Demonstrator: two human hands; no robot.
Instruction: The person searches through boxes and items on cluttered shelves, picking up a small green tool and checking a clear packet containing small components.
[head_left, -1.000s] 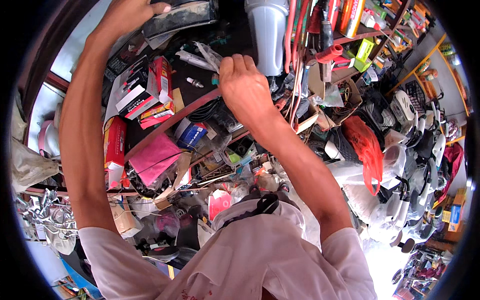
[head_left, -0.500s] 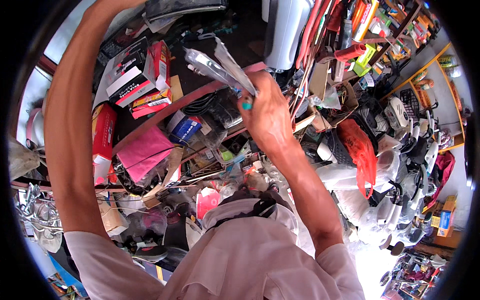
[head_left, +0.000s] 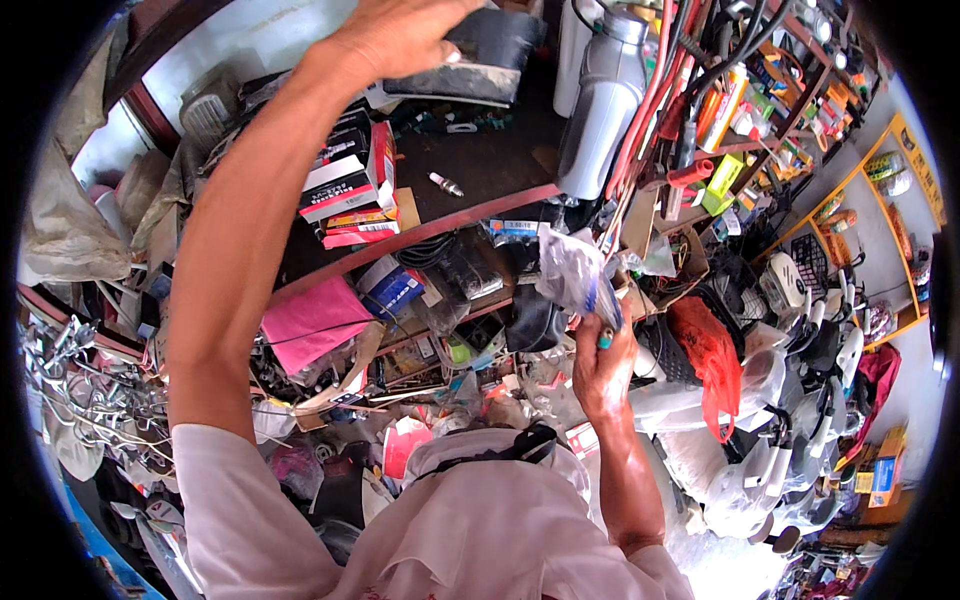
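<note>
At the top, my left hand [head_left: 405, 38] reaches over the shelf and is closed on the edge of a black, dusty-edged box-like object [head_left: 480, 75]; part of the grip is hidden. Lower and to the right, my right hand [head_left: 605, 375] is closed round a crumpled clear plastic bag [head_left: 578, 275] with a blue strip. A small teal-tipped thing [head_left: 605, 340] shows at my right fingers. On the dark shelf [head_left: 500, 170] between my hands lies a white and metal spark plug [head_left: 446, 184].
Small red, white and black boxes [head_left: 340, 190] stand on the shelf's left. A grey bottle [head_left: 605, 110] and red cables [head_left: 655, 100] are to the right. Below lie a pink packet [head_left: 315, 325] and a blue box [head_left: 390, 288]. A red bag [head_left: 705, 350] hangs at right.
My right hand with the plastic bag has moved down and right, away from the shelf. My left hand has come into view on the black object. The whole view has shifted.
</note>
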